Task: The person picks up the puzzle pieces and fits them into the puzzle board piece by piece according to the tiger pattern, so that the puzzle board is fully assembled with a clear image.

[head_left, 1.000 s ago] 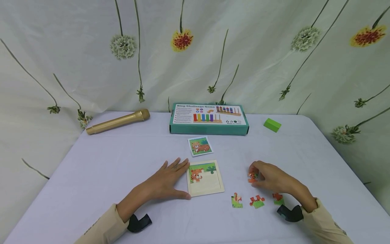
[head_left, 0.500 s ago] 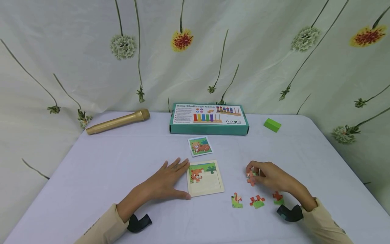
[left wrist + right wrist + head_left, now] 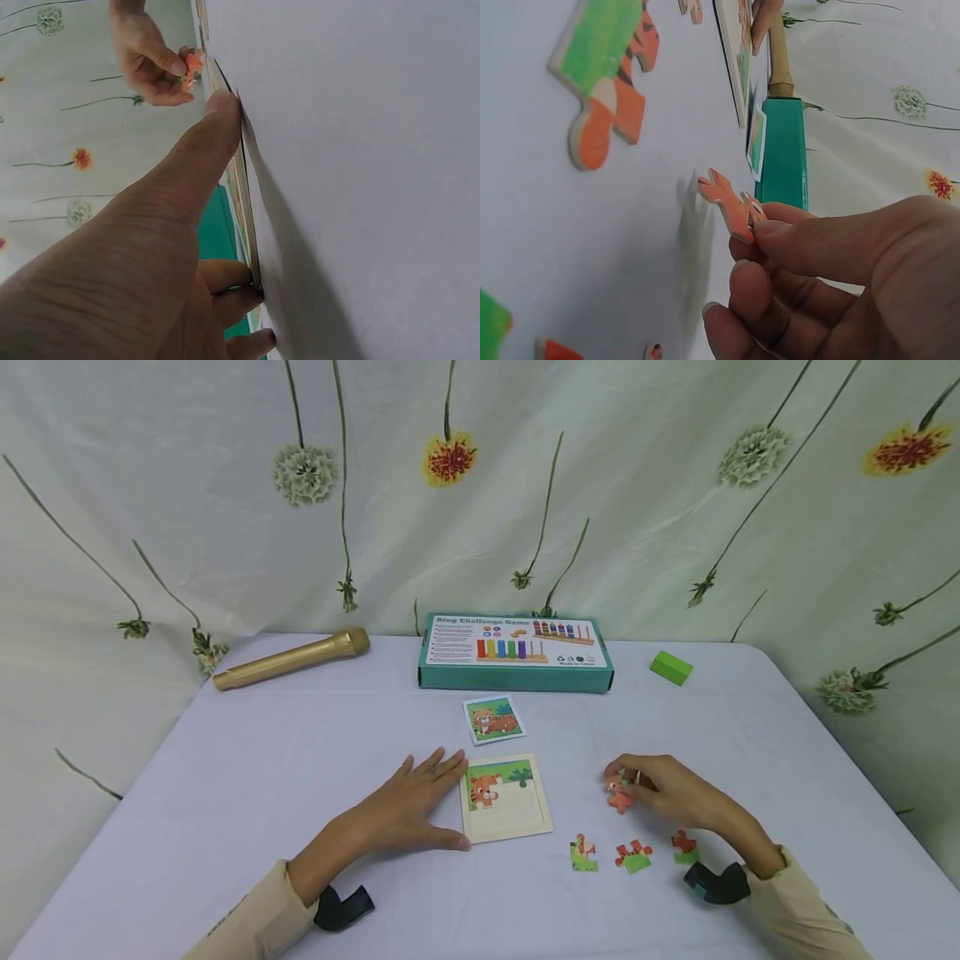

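Observation:
My right hand (image 3: 671, 795) pinches an orange jigsaw piece (image 3: 619, 798) between thumb and fingers. In the right wrist view that piece (image 3: 731, 206) is tilted and lifted off the cloth, with a shadow beside it. With fingers spread, my left hand (image 3: 408, 807) rests along the left edge of a square wooden puzzle tray (image 3: 513, 820). Its thumb (image 3: 210, 139) touches the tray's near corner. Inside the tray, a tiger's head and green leaves fill the upper part; bare wood shows below. Loose pieces (image 3: 582, 853) lie right of the tray, others (image 3: 633, 857) nearer my right wrist.
A tiger picture card (image 3: 495, 720) lies just behind the tray. Farther back stand a teal game box (image 3: 517, 679), a gold microphone (image 3: 292, 662) at left and a green block (image 3: 671, 667) at right. A flowered cloth (image 3: 637, 485) hangs behind the table.
The right hand has shifted very slightly left and turned the pinched piece, so more of it shows. The left hand and the tray have stayed in place.

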Tool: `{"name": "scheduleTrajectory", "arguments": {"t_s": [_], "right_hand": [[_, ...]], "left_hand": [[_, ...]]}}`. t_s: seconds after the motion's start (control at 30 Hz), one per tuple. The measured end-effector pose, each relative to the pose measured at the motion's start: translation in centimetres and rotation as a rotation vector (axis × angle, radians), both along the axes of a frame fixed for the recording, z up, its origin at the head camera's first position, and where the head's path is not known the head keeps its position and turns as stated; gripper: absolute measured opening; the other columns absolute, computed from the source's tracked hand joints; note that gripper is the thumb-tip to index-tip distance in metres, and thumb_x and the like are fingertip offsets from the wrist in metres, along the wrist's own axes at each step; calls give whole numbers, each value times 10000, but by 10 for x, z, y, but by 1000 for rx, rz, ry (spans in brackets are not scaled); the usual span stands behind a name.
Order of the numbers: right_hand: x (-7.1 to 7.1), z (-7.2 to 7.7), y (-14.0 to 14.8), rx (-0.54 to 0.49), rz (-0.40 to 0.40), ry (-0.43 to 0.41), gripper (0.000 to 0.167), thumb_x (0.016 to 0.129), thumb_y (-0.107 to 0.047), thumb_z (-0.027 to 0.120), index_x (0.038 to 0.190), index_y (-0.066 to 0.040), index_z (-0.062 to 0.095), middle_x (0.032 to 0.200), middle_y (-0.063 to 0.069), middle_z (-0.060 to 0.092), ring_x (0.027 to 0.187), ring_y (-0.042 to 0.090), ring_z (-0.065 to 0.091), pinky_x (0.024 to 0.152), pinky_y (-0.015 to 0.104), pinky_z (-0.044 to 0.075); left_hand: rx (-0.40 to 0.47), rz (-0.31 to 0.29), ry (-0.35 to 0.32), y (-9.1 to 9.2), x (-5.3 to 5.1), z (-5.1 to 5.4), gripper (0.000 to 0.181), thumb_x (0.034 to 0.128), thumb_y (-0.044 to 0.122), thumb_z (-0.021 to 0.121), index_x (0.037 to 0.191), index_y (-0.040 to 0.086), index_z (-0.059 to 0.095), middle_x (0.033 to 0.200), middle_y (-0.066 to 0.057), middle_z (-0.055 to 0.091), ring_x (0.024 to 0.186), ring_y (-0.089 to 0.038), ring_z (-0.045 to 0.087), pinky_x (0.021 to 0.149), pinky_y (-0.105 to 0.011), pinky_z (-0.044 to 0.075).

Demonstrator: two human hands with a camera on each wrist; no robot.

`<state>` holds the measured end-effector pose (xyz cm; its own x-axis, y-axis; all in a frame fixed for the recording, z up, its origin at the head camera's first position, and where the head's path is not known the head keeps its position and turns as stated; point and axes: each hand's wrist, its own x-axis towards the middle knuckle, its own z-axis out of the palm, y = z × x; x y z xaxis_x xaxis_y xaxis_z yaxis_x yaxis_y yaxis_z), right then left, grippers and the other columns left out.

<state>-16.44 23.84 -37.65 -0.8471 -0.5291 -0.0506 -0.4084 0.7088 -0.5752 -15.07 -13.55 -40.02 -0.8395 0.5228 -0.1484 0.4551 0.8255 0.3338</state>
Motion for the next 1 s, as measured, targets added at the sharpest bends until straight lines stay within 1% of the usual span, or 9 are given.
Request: {"name": "scheduleTrajectory", "arguments": {"t_s": [0.2, 0.27, 0.43, 0.47, 0.63, 0.77, 0.9, 1.0], "right_hand": [[-3, 2, 0, -9, -16, -10, 287, 911, -34, 606, 1184, -119, 603, 903, 17, 604, 629, 81, 499, 550, 216, 453], [-5, 2, -2, -19, -16, -11, 283, 898, -27, 624, 1166, -112, 588, 900, 11, 601, 615, 85, 511, 529, 221, 460], [-9, 4, -7, -50, 1, 22, 253, 874, -20, 657, 1104, -97, 586, 863, -15, 606, 626, 83, 526, 544, 224, 464], [-10, 5, -9, -52, 4, 32, 247, 872, -27, 663, 1098, -98, 593, 852, -25, 607, 641, 80, 524, 568, 221, 460], [-14, 7, -19, -73, 10, 39, 243, 880, -77, 678, 1113, -96, 611, 792, -43, 604, 628, 83, 504, 565, 210, 425], [-19, 6, -29, -116, 34, 6, 240, 903, -79, 650, 1137, -87, 594, 749, -11, 622, 637, 87, 514, 588, 217, 424], [-25, 3, -41, -168, 69, -53, 240, 926, -75, 616, 1161, -83, 567, 728, 35, 623, 622, 97, 522, 585, 226, 440], [-29, 0, -51, -202, 95, -104, 240, 938, -73, 597, 1174, -81, 553, 719, 55, 618, 603, 134, 526, 576, 229, 446]], "left_hand": [[-1, 0, 1, 0, 0, 1, 1088, 700, 718, 669, 1526, 141, 257, 1592, 31, 200, 1481, -230, 81, 1167, -551, 88], [-2, -1, 2, 0, 0, 1, 1088, 700, 717, 670, 1526, 141, 258, 1592, 31, 199, 1481, -231, 83, 1168, -550, 87], [0, 3, -9, 0, -1, 1, 1091, 696, 715, 674, 1526, 143, 257, 1593, 34, 192, 1481, -230, 79, 1170, -546, 78], [-1, 3, -11, 0, -1, 1, 1092, 696, 715, 674, 1526, 144, 256, 1594, 35, 189, 1481, -229, 78, 1170, -545, 76], [1, -1, -11, 0, 0, 2, 1088, 700, 705, 679, 1526, 136, 256, 1594, 30, 192, 1481, -235, 82, 1169, -547, 78], [3, 1, -10, 0, 1, 3, 1085, 701, 695, 689, 1524, 133, 260, 1594, 27, 195, 1480, -237, 86, 1169, -547, 79], [4, 4, -14, 0, 1, 4, 1081, 703, 690, 692, 1525, 136, 260, 1594, 30, 194, 1481, -236, 84, 1170, -545, 77], [5, 2, -15, 0, 1, 4, 1080, 704, 691, 689, 1525, 135, 259, 1594, 28, 193, 1481, -239, 84, 1170, -546, 75]]}}
